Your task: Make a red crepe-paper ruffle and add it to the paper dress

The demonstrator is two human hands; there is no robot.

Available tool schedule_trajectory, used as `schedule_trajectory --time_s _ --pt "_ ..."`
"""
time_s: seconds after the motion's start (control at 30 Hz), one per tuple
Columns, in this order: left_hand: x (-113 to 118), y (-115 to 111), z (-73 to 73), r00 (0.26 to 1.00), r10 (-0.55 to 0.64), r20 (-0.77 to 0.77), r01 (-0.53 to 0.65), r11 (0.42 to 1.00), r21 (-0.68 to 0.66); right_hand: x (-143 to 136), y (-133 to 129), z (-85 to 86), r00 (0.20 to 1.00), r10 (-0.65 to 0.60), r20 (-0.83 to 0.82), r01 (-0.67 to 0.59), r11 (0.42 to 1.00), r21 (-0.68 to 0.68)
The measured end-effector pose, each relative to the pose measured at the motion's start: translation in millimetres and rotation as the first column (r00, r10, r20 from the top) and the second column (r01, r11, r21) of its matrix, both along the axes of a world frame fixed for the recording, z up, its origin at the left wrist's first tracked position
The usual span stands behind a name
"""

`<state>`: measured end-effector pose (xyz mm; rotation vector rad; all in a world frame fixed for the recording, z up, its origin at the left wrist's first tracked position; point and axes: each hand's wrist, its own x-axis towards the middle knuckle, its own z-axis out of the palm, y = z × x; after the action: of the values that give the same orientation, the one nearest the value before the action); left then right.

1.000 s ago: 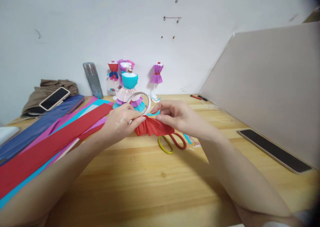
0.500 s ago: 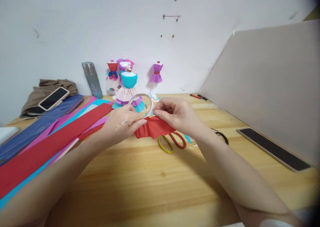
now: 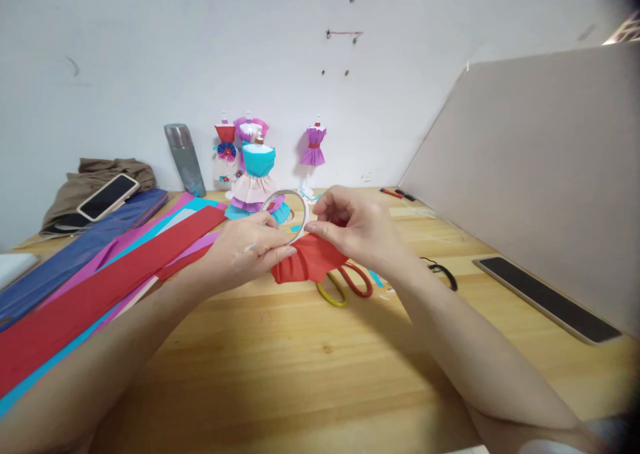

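Crinkled red paper-like strip [image 3: 310, 262], long axis roughly nine-to-three o'clock; left hand [image 3: 245, 249] pinching its nine-o'clock end, right hand [image 3: 359, 226] pinched near twelve, contents hidden.

Tape roll [image 3: 306, 214] before the dress forms [image 3: 259, 161]

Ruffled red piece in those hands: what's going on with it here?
A person's left hand grips the ruffled red piece near one end, while the right hand is at its upper edge; exactly what it pinches is unclear. A tape-like ring shows between the hands, apparently held by the left. Scissors lie partly hidden on the table. Small dress forms stand behind.
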<state>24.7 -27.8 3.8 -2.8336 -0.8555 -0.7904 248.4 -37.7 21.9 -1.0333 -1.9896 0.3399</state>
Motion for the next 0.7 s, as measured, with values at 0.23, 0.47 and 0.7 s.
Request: schedule_trajectory --time_s 0.23,0.47,0.7 --pt "-10 2 7.8 0.990 -0.108 -0.089 0.101 0.992 -0.076 7 -2 8.1 0.970 0.139 0.201 -0.143 0.990 0.008" --pt "-18 10 11.1 0.994 -0.061 -0.088 0.061 0.998 0.003 1 8 -7.3 0.986 0.165 0.004 -0.163 0.978 -0.132" --pt "-17 4 16.0 0.993 -0.059 -0.104 0.052 0.996 -0.066 5 13 -7.9 0.952 0.278 -0.126 -0.304 0.892 -0.334"
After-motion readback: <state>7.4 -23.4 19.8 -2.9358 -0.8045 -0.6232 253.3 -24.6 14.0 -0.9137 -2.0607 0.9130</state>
